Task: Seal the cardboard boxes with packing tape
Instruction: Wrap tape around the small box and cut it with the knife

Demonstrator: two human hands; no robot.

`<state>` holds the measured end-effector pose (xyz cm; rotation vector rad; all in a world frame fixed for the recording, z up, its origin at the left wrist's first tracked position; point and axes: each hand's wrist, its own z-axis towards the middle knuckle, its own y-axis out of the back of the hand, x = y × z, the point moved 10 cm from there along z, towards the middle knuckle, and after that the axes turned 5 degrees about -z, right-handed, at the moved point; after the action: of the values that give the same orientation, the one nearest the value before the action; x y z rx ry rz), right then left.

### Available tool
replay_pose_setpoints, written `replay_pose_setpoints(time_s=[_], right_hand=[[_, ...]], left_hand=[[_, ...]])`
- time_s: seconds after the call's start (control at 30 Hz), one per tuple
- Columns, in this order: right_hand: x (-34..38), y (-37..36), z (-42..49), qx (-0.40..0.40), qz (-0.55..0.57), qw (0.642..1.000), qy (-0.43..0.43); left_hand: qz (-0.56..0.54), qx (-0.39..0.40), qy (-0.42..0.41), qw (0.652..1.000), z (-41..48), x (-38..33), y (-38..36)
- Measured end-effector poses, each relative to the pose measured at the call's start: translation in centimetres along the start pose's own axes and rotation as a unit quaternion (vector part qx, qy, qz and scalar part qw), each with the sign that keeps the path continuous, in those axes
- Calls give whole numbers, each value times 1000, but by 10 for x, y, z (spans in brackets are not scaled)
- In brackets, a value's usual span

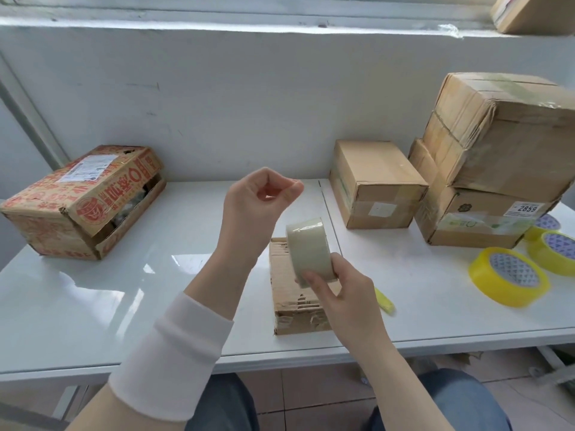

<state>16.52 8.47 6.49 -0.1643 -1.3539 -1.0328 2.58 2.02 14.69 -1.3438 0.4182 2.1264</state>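
My right hand [348, 293] grips a roll of pale clear packing tape [308, 250] and holds it above a small worn cardboard box [289, 303] near the table's front edge. My left hand [255, 206] is raised above and left of the roll. Its fingertips are pinched together on what looks like the tape's free end, and the clear strip itself barely shows. The roll and my right hand cover part of the small box's top.
A red-printed box [84, 200] with a gaping side lies at the left of the white table [124, 290]. A plain brown box [373, 185] and two stacked taped boxes [497, 135] stand at the right. Three yellow tape rolls [507, 275] and a yellow cutter [384, 300] lie nearby.
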Motion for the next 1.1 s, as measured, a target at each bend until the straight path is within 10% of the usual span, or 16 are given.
replay_pose_setpoints(time_s=[0.2,0.47,0.77,1.1], right_hand=[[-12,3,-6,-34,99,992,-75],[-19,-18,-19,63,127,987,-74],[-33,-8,-2,-14,132,977,-167],[-45,-10,9,-22,70,978,-198]], left_hand=[[-30,2,-35,999,16,-24,11],[-56,-5,70,996,43,41,20],[41,40,265,963,36,177,4],[23,48,305,951,21,218,-3]])
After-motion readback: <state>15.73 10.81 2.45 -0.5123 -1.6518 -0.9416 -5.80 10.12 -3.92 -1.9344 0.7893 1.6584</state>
